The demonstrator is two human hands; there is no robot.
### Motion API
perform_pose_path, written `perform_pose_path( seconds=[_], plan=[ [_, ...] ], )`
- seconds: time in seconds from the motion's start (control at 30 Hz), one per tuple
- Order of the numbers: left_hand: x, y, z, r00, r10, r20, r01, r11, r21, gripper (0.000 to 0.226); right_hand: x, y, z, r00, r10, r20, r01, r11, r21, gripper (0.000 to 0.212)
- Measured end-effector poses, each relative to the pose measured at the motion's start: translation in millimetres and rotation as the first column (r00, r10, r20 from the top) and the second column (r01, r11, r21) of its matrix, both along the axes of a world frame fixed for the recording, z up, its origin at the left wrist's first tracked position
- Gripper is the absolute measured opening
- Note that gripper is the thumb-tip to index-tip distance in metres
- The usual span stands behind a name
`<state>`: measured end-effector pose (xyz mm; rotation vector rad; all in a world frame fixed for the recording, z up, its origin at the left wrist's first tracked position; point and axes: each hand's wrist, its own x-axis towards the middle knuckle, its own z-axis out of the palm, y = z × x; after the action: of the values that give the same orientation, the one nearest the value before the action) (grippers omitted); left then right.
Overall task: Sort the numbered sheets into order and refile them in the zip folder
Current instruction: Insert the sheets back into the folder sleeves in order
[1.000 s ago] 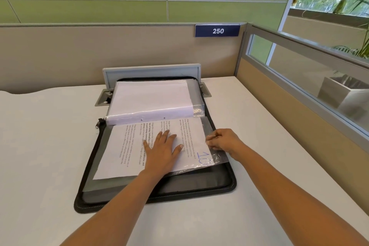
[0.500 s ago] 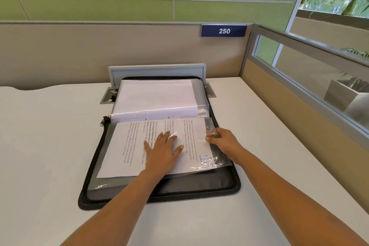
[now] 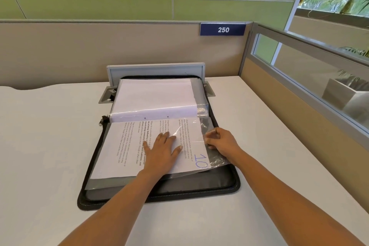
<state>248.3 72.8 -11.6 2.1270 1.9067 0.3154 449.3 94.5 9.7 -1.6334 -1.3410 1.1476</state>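
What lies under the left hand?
The left hand presses flat on the sheet marked 10, over the open zip folder. The right hand pinches the clear sleeve beside it. What lies beneath the sheet is covered.

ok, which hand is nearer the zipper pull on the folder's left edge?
Left. The left hand lies flat on the sheet, to the right of the zipper pull. The right hand pinches the clear sleeve further right, beyond the left hand.

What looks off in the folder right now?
The sheet marked 10 lies skewed to the zip folder, under the flat left hand. The clear sleeve is crumpled where the right hand pinches it.
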Motion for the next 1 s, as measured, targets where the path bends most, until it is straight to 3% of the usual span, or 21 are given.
perform_pose_path(
  seconds=[0.23, 0.4, 0.47, 0.53, 0.63, 0.73, 0.83, 1.0],
  plan=[
    [-33, 3, 2, 0.997, 0.066, -0.049, -0.065, 0.997, 0.029, 0.052, 9, -10, 3, 0.998, -0.065, -0.008, 0.065, 0.998, 0.004, 0.027],
    [-58, -1, -4, 0.987, 0.109, -0.117, -0.112, 0.993, -0.022, 0.057, 2, -14, 0, 0.975, -0.131, 0.180, 0.123, 0.991, 0.058, 0.037],
    [-62, -4, -8, 0.987, 0.091, -0.132, -0.095, 0.995, -0.025, 0.058, -3, -19, -1, 0.901, -0.164, 0.402, 0.101, 0.980, 0.173, 0.036],
    [-63, -6, -9, 0.987, 0.090, -0.130, -0.094, 0.995, -0.022, 0.058, -13, -28, 3, 0.749, -0.157, 0.644, -0.011, 0.968, 0.249, 0.033],
    [-62, -7, -9, 0.984, 0.095, -0.149, -0.102, 0.994, -0.037, 0.058, -30, -44, 5, 0.575, -0.026, 0.817, -0.162, 0.976, 0.146, 0.039],
    [-60, -9, -8, 0.980, 0.129, -0.149, -0.140, 0.988, -0.068, 0.057, -43, -59, -11, 0.536, 0.161, 0.829, -0.207, 0.977, -0.056, 0.060],
    [-59, -12, -5, 0.980, 0.146, -0.135, -0.161, 0.981, -0.108, 0.057, -45, -67, -28, 0.536, 0.143, 0.832, -0.200, 0.979, -0.040, 0.080],
    [-57, -16, 2, 0.980, 0.147, -0.132, -0.169, 0.970, -0.175, 0.059, -39, -68, -29, 0.554, 0.111, 0.825, -0.215, 0.977, 0.013, 0.067]
  ],
)
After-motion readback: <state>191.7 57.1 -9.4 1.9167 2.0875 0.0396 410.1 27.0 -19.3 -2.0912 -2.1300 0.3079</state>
